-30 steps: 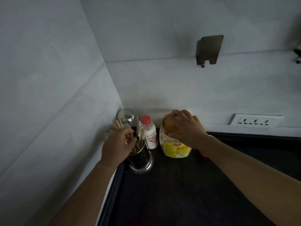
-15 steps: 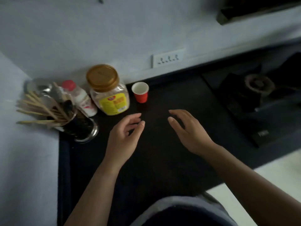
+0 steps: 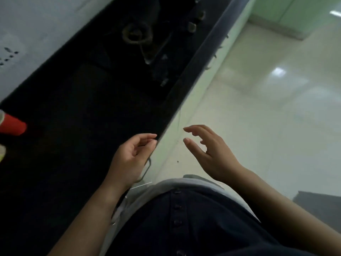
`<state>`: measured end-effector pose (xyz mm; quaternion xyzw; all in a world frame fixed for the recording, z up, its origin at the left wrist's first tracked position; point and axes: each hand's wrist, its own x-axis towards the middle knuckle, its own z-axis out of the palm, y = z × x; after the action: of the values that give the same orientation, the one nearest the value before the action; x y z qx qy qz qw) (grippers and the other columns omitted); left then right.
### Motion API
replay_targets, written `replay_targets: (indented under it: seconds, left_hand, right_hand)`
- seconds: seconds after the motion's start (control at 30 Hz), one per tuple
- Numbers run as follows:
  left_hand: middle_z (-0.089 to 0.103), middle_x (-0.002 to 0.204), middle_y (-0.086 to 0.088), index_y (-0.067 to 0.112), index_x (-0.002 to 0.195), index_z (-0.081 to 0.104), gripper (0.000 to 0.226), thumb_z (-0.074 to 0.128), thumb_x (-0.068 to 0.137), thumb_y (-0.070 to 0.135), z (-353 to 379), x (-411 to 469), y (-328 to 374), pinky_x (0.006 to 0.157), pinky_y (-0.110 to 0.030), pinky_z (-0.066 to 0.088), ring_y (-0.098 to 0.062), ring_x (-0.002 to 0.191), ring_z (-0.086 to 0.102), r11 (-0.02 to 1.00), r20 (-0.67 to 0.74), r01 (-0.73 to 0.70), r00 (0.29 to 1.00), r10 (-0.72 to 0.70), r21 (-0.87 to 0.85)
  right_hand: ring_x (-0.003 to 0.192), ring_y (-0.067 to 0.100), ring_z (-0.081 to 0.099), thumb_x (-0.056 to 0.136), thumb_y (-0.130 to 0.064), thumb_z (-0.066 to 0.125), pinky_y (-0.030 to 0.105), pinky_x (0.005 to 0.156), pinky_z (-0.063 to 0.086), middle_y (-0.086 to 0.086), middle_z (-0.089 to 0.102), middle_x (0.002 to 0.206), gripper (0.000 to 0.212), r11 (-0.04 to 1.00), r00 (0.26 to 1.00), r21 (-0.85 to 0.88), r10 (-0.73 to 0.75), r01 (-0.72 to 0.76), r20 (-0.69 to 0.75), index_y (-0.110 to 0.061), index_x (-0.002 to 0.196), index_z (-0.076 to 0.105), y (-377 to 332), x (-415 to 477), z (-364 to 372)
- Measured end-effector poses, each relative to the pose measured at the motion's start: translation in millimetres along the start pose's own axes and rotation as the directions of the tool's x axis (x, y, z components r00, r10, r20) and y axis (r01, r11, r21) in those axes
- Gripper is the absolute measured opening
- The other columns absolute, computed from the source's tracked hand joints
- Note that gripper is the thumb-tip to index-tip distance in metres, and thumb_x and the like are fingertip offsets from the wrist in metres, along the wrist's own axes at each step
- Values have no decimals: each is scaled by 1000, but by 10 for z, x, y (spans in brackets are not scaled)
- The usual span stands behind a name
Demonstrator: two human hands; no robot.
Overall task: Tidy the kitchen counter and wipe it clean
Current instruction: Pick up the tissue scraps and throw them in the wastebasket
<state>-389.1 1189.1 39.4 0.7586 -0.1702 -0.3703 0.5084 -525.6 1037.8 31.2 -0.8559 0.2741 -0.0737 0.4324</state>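
Note:
The black kitchen counter point(image 3: 77, 126) runs diagonally across the tilted view. My left hand point(image 3: 132, 157) hovers over its front edge, palm up, fingers loosely curled, holding nothing. My right hand point(image 3: 208, 152) is out past the edge above the floor, fingers spread and empty. A red paper cup point(image 3: 12, 124) shows at the far left edge of the view, on the counter. The jar, bottle and chopstick holder are out of view.
A dark gas stove point(image 3: 140, 34) with a round burner sits on the counter further along. A white wall socket point(image 3: 9, 52) is on the wall at left. Glossy pale floor tiles point(image 3: 267, 98) fill the right. My dark buttoned shirt point(image 3: 184, 218) fills the bottom.
The view has swung right and tilted. Both hands pulled back from the middle of the counter to its front edge; the right hand now hangs over the floor. The jar and holder left the view.

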Motion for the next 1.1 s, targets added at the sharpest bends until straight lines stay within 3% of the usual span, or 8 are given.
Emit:
replay_targets:
  seconds: [0.17,0.37,0.53,0.73,0.9,1.1]
  left_hand:
    - [71,92,8,36,86,68,12,62,86,26,1200,398,346,74,-15,45,-7,88,65,995,243,-68,969,47,78]
    - [72,91,10,38,86,68,9,61,80,40,2318,755,748,78,-23,49,-9,90,66,968,414,-195,903,115,156]
    - [71,95,10,32,92,66,10,58,86,32,2827,1090,982,74,-11,50,-2,90,65,937,520,-269,846,120,223]
    - [71,92,10,33,88,66,9,58,87,29,3328,1869,1314,67,-8,48,-2,87,66,938,542,-248,836,81,242]
    - [70,95,8,33,89,65,8,58,87,30,3863,2860,1928,77,-20,49,-7,88,66,927,575,-299,809,119,228]
    - [69,97,8,33,94,64,10,56,88,33,4323,3901,2717,78,-19,49,-6,92,65,909,603,-358,780,167,212]
  right_hand:
    - [109,-5,46,89,-57,37,22,94,41,-21,49,117,46,982,967,60,189,-181,-172,-27,120,53,831,-432,-801]
    - [109,-7,47,83,-62,33,21,94,41,-24,49,116,51,916,848,192,398,-352,-349,-30,118,53,1478,-850,-1432]
    - [109,-5,48,81,-64,34,21,92,42,-21,49,119,52,854,767,308,514,-418,-384,-32,118,52,1817,-774,-1697]
    - [109,-6,47,81,-61,35,13,90,39,-21,50,115,51,839,735,338,539,-426,-412,-29,116,54,2226,-191,-2213]
    - [105,0,51,84,-58,39,19,88,43,-16,52,116,47,843,692,338,537,-418,-483,-28,116,54,2561,726,-2966]
    - [105,-2,50,84,-57,37,16,88,43,-17,53,113,47,880,680,294,475,-373,-559,-27,116,54,2831,1782,-3873]
